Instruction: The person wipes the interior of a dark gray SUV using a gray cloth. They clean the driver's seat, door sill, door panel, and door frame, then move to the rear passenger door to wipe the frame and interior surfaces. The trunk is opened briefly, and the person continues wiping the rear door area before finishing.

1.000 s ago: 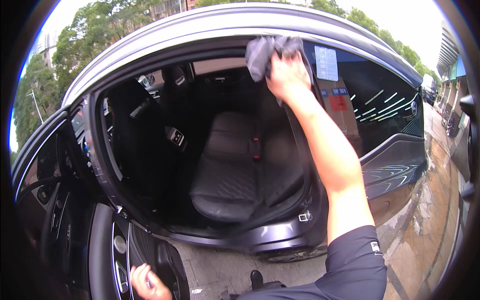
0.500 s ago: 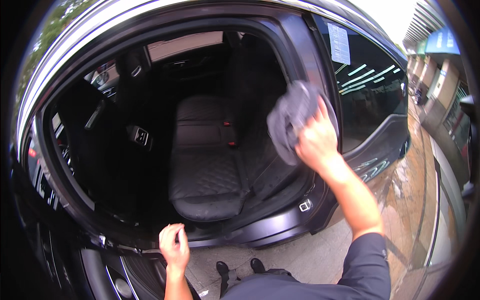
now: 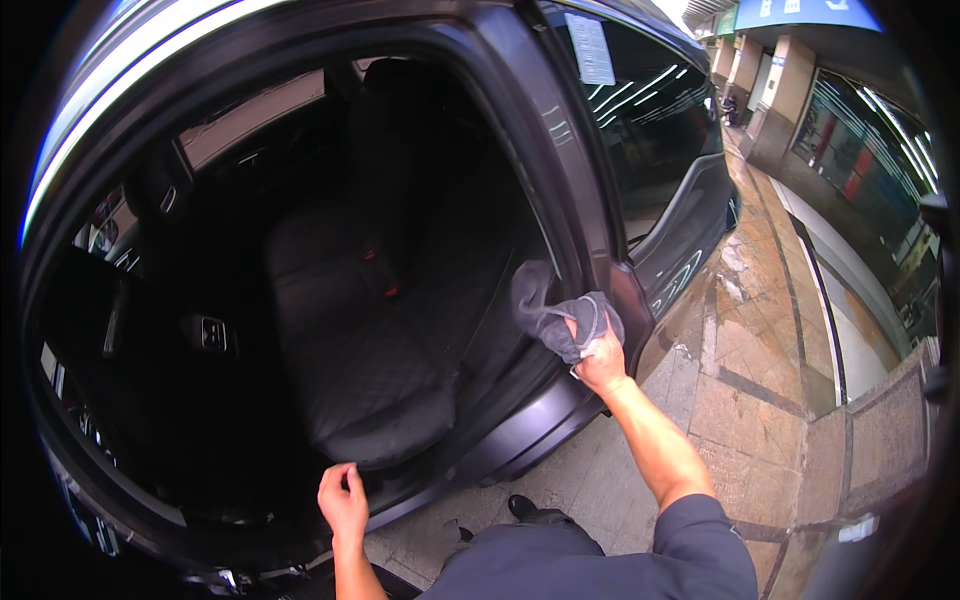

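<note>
A bunched grey cloth (image 3: 572, 328) is gripped in my right hand (image 3: 603, 364). It lies against the rear door frame (image 3: 598, 240) of a dark car, low on the pillar, and one end of it hangs loose toward the cabin. My left hand (image 3: 343, 502) hovers by the door sill (image 3: 530, 425), near the front corner of the rear seat (image 3: 390, 425). Its fingers are loosely curled in and nothing shows in them. Through the open doorway the black quilted seat and its red buckle (image 3: 391, 292) can be seen; the cabin is largely in shadow.
A dark rear side window (image 3: 650, 150) with a white paper sheet (image 3: 590, 50) is right of the pillar. Wet-looking paving (image 3: 750, 400) runs along the car's right side. A building with pillars (image 3: 785, 85) and glass stands beyond. My shoe (image 3: 522, 506) shows below the sill.
My right hand has brought the cloth down along the door frame, from beside the window to near the sill. My left hand's fingers have curled in more. The view has swung to the right.
</note>
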